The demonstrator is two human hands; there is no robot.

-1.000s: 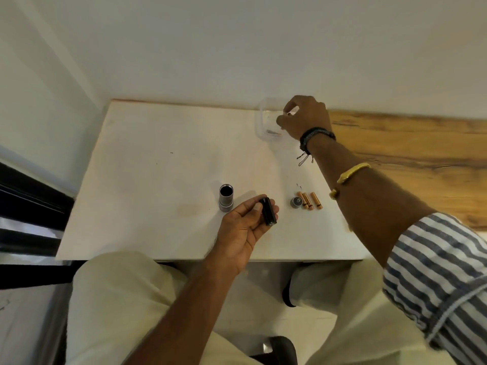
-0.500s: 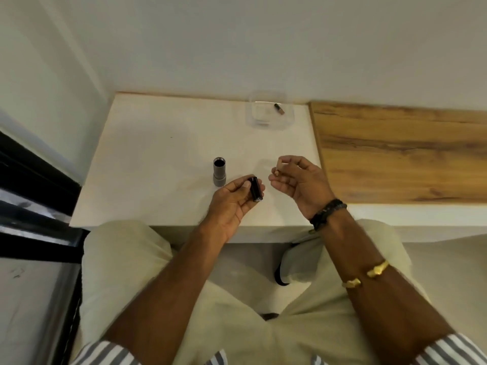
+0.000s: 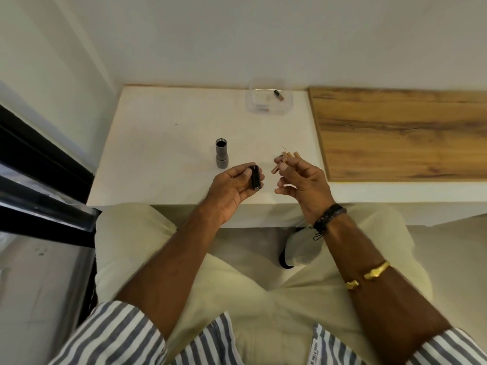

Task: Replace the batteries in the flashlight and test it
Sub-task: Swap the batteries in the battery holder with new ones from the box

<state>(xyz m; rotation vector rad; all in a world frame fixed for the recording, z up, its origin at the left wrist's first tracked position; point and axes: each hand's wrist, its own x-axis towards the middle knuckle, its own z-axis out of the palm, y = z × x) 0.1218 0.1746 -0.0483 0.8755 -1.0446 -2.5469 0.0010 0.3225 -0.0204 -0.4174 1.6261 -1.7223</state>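
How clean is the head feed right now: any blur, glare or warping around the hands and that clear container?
Head view: soft, even light, no glare; the right hand and the battery it pinches are slightly motion-smeared; the battery holder in the left hand reads sharper; the clear container nearly vanishes against the white table; wide-angle warping stretches the frame edges.

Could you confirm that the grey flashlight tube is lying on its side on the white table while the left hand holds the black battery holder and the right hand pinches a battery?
Not quite. In the head view the flashlight tube stands upright on the white table, open end up. Otherwise right: the left hand holds the black battery holder and the right hand pinches a battery.
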